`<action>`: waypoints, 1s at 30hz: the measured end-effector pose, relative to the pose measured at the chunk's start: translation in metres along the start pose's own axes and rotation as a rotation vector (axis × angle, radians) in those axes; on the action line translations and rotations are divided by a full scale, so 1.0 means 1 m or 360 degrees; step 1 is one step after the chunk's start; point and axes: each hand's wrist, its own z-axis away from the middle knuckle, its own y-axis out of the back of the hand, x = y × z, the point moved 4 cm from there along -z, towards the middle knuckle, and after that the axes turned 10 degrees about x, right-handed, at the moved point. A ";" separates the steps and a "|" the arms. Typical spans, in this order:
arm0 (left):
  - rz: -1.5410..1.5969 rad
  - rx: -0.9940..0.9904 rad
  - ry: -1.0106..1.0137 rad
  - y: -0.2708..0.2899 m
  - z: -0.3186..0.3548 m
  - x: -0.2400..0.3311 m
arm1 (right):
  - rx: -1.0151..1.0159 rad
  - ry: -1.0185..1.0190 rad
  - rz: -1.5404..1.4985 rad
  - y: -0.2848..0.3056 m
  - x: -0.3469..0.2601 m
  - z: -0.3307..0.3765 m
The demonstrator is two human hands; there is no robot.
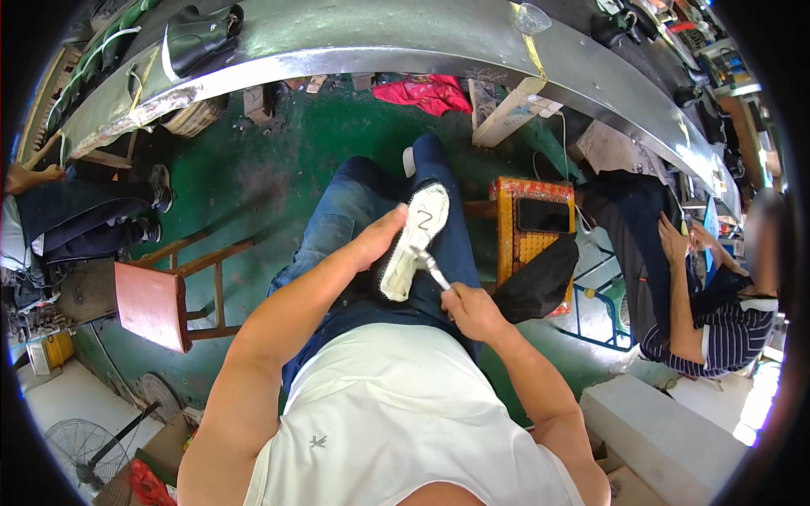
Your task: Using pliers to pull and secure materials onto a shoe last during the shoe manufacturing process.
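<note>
A dark shoe (pixel 426 211) rests bottom-up on my lap, its whitish underside facing me. A dark stitched-looking edge runs round it, and a dark mark shows on the forefoot. My left hand (pixel 380 239) is closed round the shoe's left side, with some of the fingers hidden beneath it. In my right hand (pixel 474 312) is the handle of a hammer (pixel 434 271). The metal head lies over the underside near the shoe's middle; whether it touches the surface I cannot tell.
A metal-topped bench (pixel 337 42) curves across the far side, bearing a black boot (pixel 201 40). To the left stands a wooden stool (pixel 152 305). On my right, an orange-edged seat (pixel 504 244) holds a phone (pixel 542 215) and black cloth (pixel 540 282). People sit at both sides.
</note>
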 end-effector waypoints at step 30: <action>-0.3071 0.1233 -0.1451 0.117 -0.268 0.509 | -0.0387 -0.0815 -0.1314 0.039 0.073 -0.084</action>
